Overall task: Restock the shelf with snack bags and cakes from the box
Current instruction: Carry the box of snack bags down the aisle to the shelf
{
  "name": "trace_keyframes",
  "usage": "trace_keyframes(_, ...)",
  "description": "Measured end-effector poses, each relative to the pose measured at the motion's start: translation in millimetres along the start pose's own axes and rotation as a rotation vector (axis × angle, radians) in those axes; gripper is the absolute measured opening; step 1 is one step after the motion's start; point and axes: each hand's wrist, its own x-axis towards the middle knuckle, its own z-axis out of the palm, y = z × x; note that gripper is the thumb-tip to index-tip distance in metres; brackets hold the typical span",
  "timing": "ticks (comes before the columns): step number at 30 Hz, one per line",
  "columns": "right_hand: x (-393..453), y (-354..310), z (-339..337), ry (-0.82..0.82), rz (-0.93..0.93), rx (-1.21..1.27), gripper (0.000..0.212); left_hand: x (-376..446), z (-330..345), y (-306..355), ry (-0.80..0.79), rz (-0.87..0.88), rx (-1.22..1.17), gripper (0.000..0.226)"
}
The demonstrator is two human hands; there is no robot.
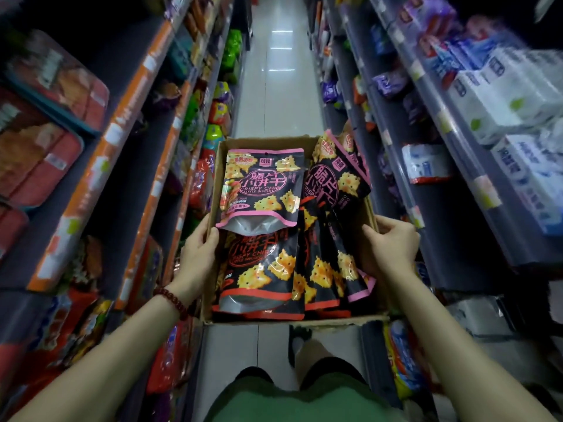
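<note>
Narrow shop aisle: left hand [199, 254] and right hand [388, 246] grip open brown cardboard box [304, 319] walls; keep level so black crisp bags [262, 185] stay in.

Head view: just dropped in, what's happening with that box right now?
A person stands in a shop aisle holding an open cardboard box by its sides, left hand on the left wall, right hand on the right wall. The box is full of black snack bags marked Crispy Chip. No bag is in either hand, so shelving from this box has not yet begun.
</note>
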Motion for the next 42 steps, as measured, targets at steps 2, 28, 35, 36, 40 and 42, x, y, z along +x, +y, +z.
trace_keyframes(2, 33, -7, 6, -0.01, 0.001, 0.019, 0.026, 28, 13, 12, 0.027, -0.011, 0.035, 0.037)
trace_keyframes(28, 379, -153, 157, 0.026, 0.086, -0.013, 0.029, 454, 61, 68, -0.077, -0.106, 0.037, 0.046)
trace_keyframes(35, 469, -191, 196, 0.044, 0.126, -0.004, 0.027, 563, 79, 98, -0.11, -0.116, -0.024, 0.04)
trace_keyframes(36, 484, -197, 203, 0.045, 0.126, -0.007, 0.027, 578, 83, 103, -0.11, -0.118, -0.028, 0.039)
trace_keyframes(40, 557, -224, 230, 0.021, 0.124, -0.018, 0.027, 648, 98, 118, -0.085, -0.142, -0.014, 0.039)
trace_keyframes(42, 588, -235, 242, 0.015, 0.119, -0.024, 0.028, 679, 101, 125, -0.078, -0.149, 0.004, 0.04)
